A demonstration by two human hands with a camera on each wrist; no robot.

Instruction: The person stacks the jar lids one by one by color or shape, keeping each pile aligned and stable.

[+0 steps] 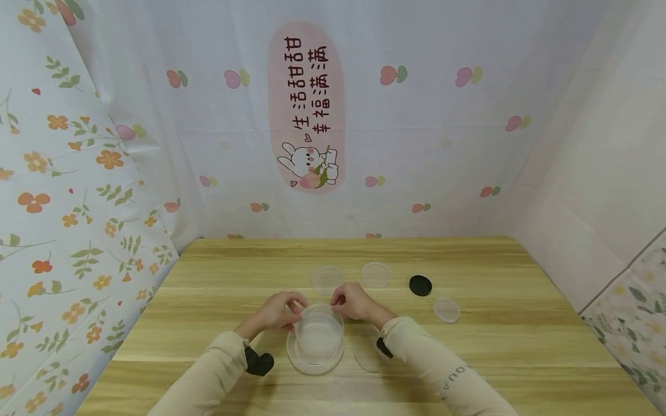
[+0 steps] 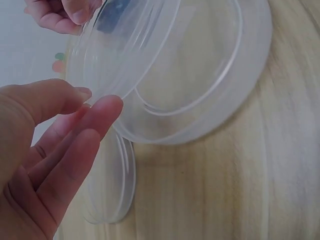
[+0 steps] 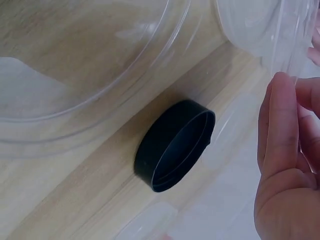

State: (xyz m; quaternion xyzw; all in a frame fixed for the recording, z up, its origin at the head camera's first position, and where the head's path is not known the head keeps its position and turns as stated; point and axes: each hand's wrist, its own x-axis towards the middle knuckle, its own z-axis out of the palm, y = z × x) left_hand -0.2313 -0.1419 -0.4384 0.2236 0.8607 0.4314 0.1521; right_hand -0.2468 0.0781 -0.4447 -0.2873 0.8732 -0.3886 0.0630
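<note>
My left hand [image 1: 281, 309] and right hand [image 1: 356, 301] hold a clear round plastic lid [image 1: 319, 332] between them, tilted up. Thumb and fingers of the left hand [image 2: 60, 135] pinch its rim on the left. On the opposite side the right hand [image 3: 287, 135] pinches the rim between thumb and straight fingers. Beneath the tilted lid, a wider clear lid [image 1: 312, 370] lies flat on the table. Another clear lid [image 1: 366, 361] lies under the right wrist, partly hidden by the sleeve.
Farther back on the wooden table [image 1: 234, 266] lie two clear lids, a wide one [image 1: 328, 280] and a smaller one [image 1: 376, 274]. A black cap [image 1: 420, 285] and a small clear lid [image 1: 446, 310] are to the right. A printed curtain [image 1: 416, 144] hangs behind.
</note>
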